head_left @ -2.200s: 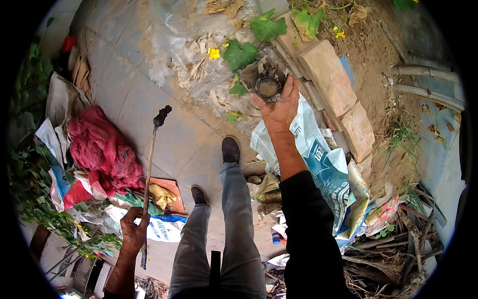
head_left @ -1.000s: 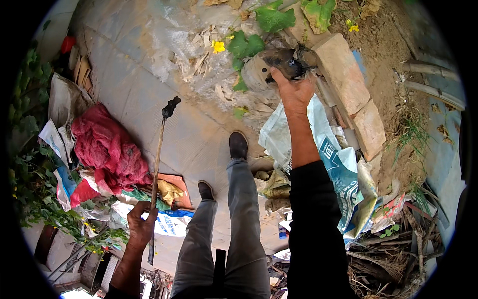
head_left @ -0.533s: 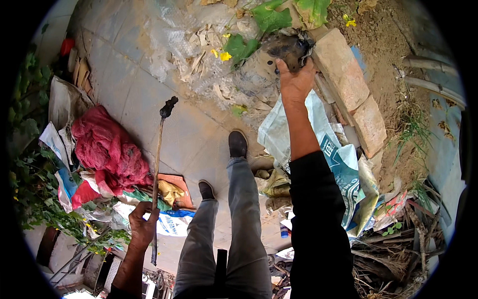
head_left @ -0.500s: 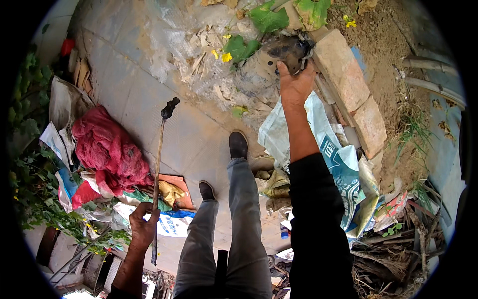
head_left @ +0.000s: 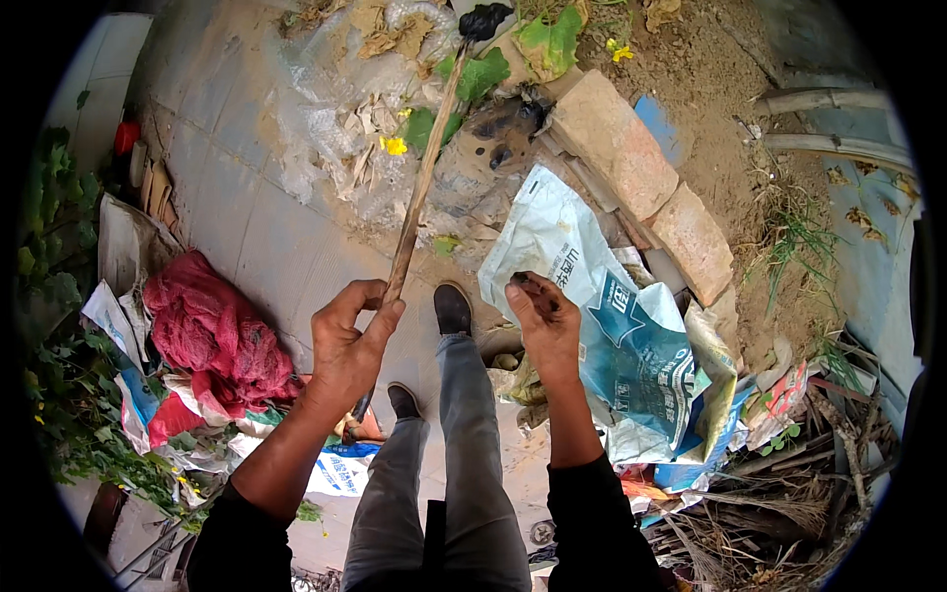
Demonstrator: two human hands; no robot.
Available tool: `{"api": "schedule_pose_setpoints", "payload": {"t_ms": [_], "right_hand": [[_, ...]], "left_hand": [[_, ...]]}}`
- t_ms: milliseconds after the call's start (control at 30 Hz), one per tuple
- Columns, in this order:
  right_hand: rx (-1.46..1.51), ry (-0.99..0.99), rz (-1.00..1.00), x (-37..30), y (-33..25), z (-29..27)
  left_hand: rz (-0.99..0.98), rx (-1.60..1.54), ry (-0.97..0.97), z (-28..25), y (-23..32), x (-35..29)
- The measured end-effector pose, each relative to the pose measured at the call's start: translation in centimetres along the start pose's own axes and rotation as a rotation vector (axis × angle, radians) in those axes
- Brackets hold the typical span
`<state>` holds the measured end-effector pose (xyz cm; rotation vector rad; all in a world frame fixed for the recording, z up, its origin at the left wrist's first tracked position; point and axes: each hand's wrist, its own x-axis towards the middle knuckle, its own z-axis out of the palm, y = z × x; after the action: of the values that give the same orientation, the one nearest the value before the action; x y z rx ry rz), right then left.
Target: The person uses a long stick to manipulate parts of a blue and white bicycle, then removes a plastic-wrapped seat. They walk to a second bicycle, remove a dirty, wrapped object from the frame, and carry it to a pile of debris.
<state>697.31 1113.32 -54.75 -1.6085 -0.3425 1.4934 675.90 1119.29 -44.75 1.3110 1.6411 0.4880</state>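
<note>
My left hand (head_left: 352, 335) is wrapped round a long wooden stick (head_left: 421, 187), which slants up and away to the right. A black, sticky-looking lump (head_left: 484, 21) caps its far end, above the green leaves. My right hand (head_left: 548, 331) hovers over the pale edge of a white and teal woven sack (head_left: 631, 321). Its fingers are loosely curled, with the thumb apart, and the fingertips are smeared black; no held object is visible. A dark, spotted clear plastic sheet (head_left: 492, 136) lies beyond, against the bricks.
Large bricks (head_left: 617, 145) line the bare soil (head_left: 735, 217) at right. Crumpled clear plastic (head_left: 330, 84) covers paving at the far side. A red net bundle (head_left: 212, 321) and bags lie left. Dry sticks (head_left: 760, 503) are piled near right. My shoes (head_left: 453, 309) stand on the paving.
The stick has swung up and to the right, its black tip now beyond the leaves. My right hand has let go of the blackened plastic and drawn back toward me.
</note>
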Motion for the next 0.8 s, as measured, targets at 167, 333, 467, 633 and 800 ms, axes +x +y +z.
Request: {"api": "schedule_pose_setpoints", "payload": {"t_ms": [167,333,467,633,800], "right_hand": [[-0.522,-0.084,-0.298,-1.4,-5.0,-0.5],[-0.728,0.082,-0.301,2.5,-7.7,-4.2],[-0.749,0.228,-0.564,6.4,-8.2,-10.0],[-1.092,0.312,-0.694,12.6,-8.9,-16.0],[-1.256,0.332,-0.726,16.5,-7.4,-19.0]], "left_hand": [[-0.041,-0.419,-0.061,10.3,5.7,8.1],[-0.2,-0.641,-0.132,17.4,9.6,11.3],[-0.1,-0.307,-0.192,20.0,8.1,12.5],[-0.155,0.001,-0.309,16.9,-0.6,9.1],[-0.256,0.231,-0.292,8.9,-12.1,4.0]]}}
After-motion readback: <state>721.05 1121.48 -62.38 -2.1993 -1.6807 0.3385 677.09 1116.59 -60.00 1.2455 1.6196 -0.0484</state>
